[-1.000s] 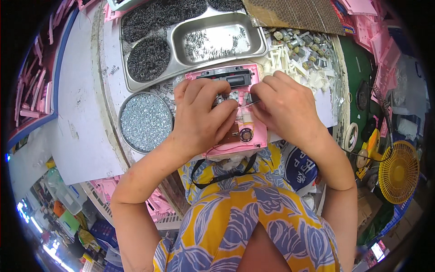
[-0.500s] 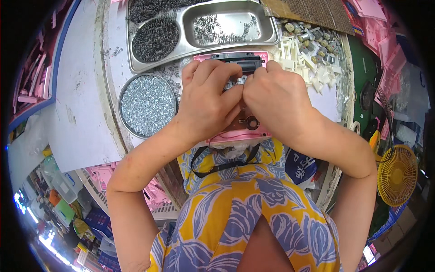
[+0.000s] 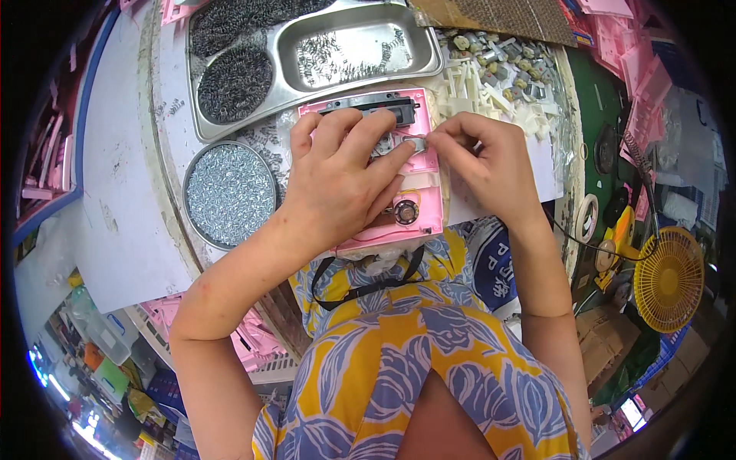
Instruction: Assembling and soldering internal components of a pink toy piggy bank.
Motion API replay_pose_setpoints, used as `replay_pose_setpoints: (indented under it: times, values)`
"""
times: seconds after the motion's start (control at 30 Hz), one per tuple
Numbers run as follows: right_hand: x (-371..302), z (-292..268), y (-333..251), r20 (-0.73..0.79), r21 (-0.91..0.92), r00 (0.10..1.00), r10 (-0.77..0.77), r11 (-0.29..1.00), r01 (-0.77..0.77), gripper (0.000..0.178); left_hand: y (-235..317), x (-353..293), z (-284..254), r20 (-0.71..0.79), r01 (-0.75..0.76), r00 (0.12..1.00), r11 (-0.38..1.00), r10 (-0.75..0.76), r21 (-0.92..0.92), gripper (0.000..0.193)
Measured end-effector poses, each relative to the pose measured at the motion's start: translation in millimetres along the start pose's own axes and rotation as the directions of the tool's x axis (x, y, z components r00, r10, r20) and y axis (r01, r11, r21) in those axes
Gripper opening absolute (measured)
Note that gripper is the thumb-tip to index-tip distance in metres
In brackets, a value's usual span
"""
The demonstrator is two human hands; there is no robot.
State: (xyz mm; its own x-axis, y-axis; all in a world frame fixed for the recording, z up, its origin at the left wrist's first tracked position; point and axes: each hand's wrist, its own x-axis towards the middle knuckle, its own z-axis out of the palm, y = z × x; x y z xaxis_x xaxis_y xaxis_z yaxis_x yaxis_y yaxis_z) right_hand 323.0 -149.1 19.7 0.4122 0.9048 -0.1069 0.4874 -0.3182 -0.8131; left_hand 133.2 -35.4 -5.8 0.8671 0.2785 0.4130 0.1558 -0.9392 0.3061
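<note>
A pink plastic housing [image 3: 428,180] lies in front of me, with a black plastic part [image 3: 402,110] across its far end. Near its close end sits a round dark component [image 3: 406,212] with thin wires. My left hand [image 3: 337,172] lies over the housing, gripping it with curled, spread fingers; its thumb touches a small silver metal part [image 3: 418,144] inside. Beside that part, at the housing's right edge, my right hand [image 3: 491,165] pinches thumb and forefinger together. Whatever those fingertips hold is too small to make out. The left hand hides much of the housing's middle.
A round dish of small metal pins [image 3: 230,193] stands left of the housing. Beyond it is a steel tray [image 3: 307,90] with many small springs. White plastic pieces and small motors [image 3: 502,80] lie piled at far right, beside cardboard [image 3: 498,17]. A yellow fan [image 3: 668,280] is at right.
My right hand has moved right, off the housing's middle to its edge, uncovering the silver part and round component. My left hand stays on the housing. The whole view has shifted slightly.
</note>
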Motion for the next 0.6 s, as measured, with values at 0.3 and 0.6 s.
replay_pose_setpoints:
  times: [0.3, 0.6]
  values:
    - [-6.8, 10.6, -4.2, -0.043, -0.148, 0.999, -0.021, 0.989, 0.014, 0.019, 3.5, -3.4, 1.1, 0.032, 0.032, 0.999, 0.999, -0.031, -0.017, 0.038]
    - [47.6, -84.3, 26.1, -0.342, -0.047, 0.937, -0.074, 0.997, 0.062, 0.018, -14.2, 2.2, -22.1, 0.280, -0.272, 0.927, 0.961, 0.248, 0.050, 0.053]
